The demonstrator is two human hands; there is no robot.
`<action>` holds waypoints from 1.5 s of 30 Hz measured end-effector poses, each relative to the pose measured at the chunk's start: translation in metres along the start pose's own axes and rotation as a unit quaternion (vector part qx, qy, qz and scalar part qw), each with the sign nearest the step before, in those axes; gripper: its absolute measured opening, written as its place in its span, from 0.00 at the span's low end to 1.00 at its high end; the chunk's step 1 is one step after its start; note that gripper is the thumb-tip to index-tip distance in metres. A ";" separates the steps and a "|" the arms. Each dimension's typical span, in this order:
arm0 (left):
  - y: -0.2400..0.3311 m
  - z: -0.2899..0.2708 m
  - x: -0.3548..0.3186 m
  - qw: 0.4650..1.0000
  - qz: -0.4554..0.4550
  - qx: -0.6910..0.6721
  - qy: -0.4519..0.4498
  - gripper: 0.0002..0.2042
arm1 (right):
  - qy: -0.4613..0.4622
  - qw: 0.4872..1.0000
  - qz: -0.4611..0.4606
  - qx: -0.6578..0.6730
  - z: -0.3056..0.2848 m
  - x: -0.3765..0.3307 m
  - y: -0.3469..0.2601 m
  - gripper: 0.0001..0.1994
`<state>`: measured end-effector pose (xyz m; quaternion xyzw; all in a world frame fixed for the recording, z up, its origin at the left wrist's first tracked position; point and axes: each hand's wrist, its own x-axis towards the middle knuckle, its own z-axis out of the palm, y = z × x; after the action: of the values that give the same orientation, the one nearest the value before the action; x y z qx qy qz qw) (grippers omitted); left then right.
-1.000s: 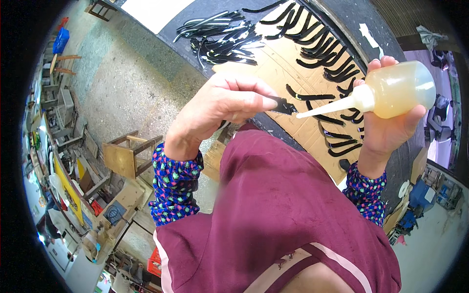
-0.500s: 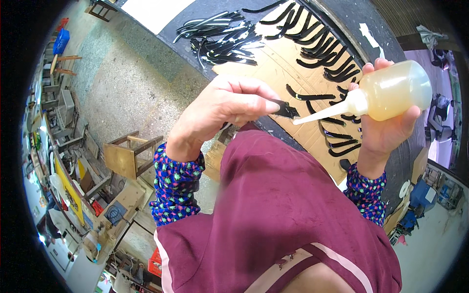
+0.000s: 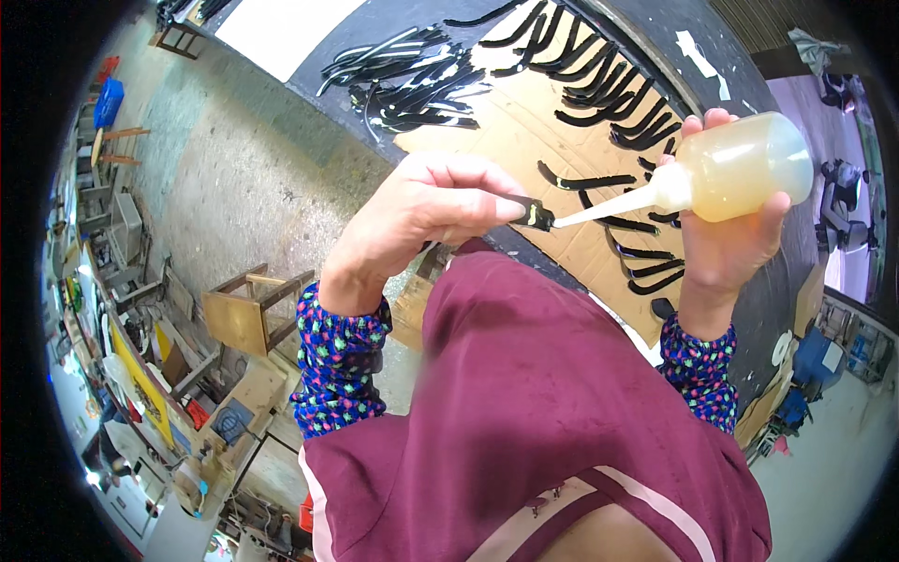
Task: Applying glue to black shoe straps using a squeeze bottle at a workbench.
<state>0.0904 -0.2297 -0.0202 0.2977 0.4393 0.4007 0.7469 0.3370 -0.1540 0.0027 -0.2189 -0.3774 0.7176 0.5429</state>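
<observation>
Between the thumb and fingers of my left hand is a short black strip, its end pointing right, with a pale yellowish streak on its surface. My right hand grips a translucent squeeze bottle holding amber liquid, tipped on its side. The bottle's long white nozzle points left, and its tip is at the strip's right end. Below the hands lies a cardboard sheet with several curved black strips laid out in rows.
A heap of black strips lies on the dark table left of the cardboard. White scraps lie on its far right part. On the floor to the left stands a wooden stool. Farther left is a cluttered workbench.
A pale streak now shows on the strip in my left hand. The bottle has shifted slightly left and up, its nozzle tip still at the strip's end.
</observation>
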 end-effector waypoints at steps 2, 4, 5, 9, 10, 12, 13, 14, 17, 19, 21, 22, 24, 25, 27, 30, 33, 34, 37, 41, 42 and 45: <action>-0.001 -0.001 0.005 1.000 -0.004 -0.015 -0.004 0.07 | 0.017 1.000 0.003 0.011 -0.011 -0.005 -0.002 0.35; -0.002 -0.002 0.011 0.999 -0.032 -0.023 -0.019 0.07 | 0.037 0.999 0.003 0.023 -0.018 -0.007 -0.005 0.35; -0.002 0.000 0.016 0.999 -0.035 -0.019 -0.024 0.07 | 0.056 0.998 -0.004 0.018 -0.021 -0.007 -0.007 0.35; -0.003 0.011 0.029 0.999 -0.036 0.001 -0.020 0.07 | 0.086 0.996 -0.021 0.031 -0.023 -0.009 -0.014 0.35; -0.001 0.013 0.031 0.998 -0.050 0.015 -0.033 0.06 | 0.088 0.995 -0.028 0.032 -0.024 -0.009 -0.015 0.35; 0.001 0.018 0.036 0.996 -0.069 0.031 -0.055 0.05 | 0.101 0.994 -0.027 0.034 -0.025 -0.011 -0.016 0.35; 0.002 0.020 0.039 0.995 -0.072 0.032 -0.058 0.05 | 0.107 0.993 -0.022 0.037 -0.027 -0.012 -0.016 0.35; 0.002 0.022 0.042 0.994 -0.081 0.037 -0.059 0.05 | 0.114 0.992 -0.019 0.042 -0.031 -0.013 -0.016 0.35; 0.002 0.027 0.054 0.991 -0.103 0.050 -0.068 0.05 | 0.142 0.987 -0.013 0.079 -0.042 -0.015 -0.016 0.33; 0.000 0.030 0.061 0.989 -0.117 0.056 -0.076 0.06 | 0.150 0.987 -0.015 0.064 -0.050 -0.016 -0.016 0.32; -0.006 0.032 0.070 0.988 -0.114 0.048 -0.087 0.06 | 0.157 0.986 -0.019 0.048 -0.059 -0.018 -0.017 0.32; -0.008 0.032 0.076 0.988 -0.117 0.049 -0.091 0.06 | 0.185 0.982 -0.029 0.038 -0.064 -0.021 -0.017 0.31; -0.018 0.032 0.090 0.993 -0.090 0.047 -0.064 0.08 | 0.215 0.975 -0.044 0.026 -0.078 -0.027 -0.019 0.31; -0.023 0.030 0.098 0.993 -0.090 0.049 -0.067 0.08 | 0.242 0.968 -0.052 0.032 -0.085 -0.031 -0.021 0.31; -0.036 0.024 0.124 0.978 -0.033 0.204 0.016 0.10 | 0.270 0.960 -0.067 0.035 -0.103 -0.040 -0.026 0.30; -0.082 0.010 0.184 0.918 0.036 0.390 0.052 0.11 | 0.314 0.944 -0.084 0.056 -0.126 -0.054 -0.035 0.28; -0.127 0.021 0.241 0.862 0.149 0.483 0.045 0.09 | 0.337 0.935 -0.092 0.064 -0.141 -0.061 -0.044 0.27; -0.145 0.026 0.262 0.863 0.146 0.483 0.031 0.09 | 0.345 0.931 -0.101 0.060 -0.143 -0.062 -0.046 0.27; -0.181 0.045 0.303 0.861 0.169 0.477 0.041 0.07 | 0.353 0.926 -0.111 0.073 -0.151 -0.060 -0.052 0.28; -0.206 0.062 0.325 0.870 0.166 0.462 0.042 0.06 | 0.353 0.926 -0.115 0.067 -0.159 -0.056 -0.055 0.27; -0.204 0.068 0.324 0.857 0.210 0.467 0.052 0.08 | 0.356 0.925 -0.114 0.067 -0.162 -0.055 -0.056 0.27; -0.197 0.069 0.304 0.818 0.310 0.476 0.091 0.12 | 0.360 0.924 -0.105 0.069 -0.168 -0.050 -0.053 0.27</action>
<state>0.3081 -0.0735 -0.2738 0.6984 0.5258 0.3779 0.3050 0.5070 -0.1434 -0.0651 -0.3837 -0.1267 0.5532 0.7285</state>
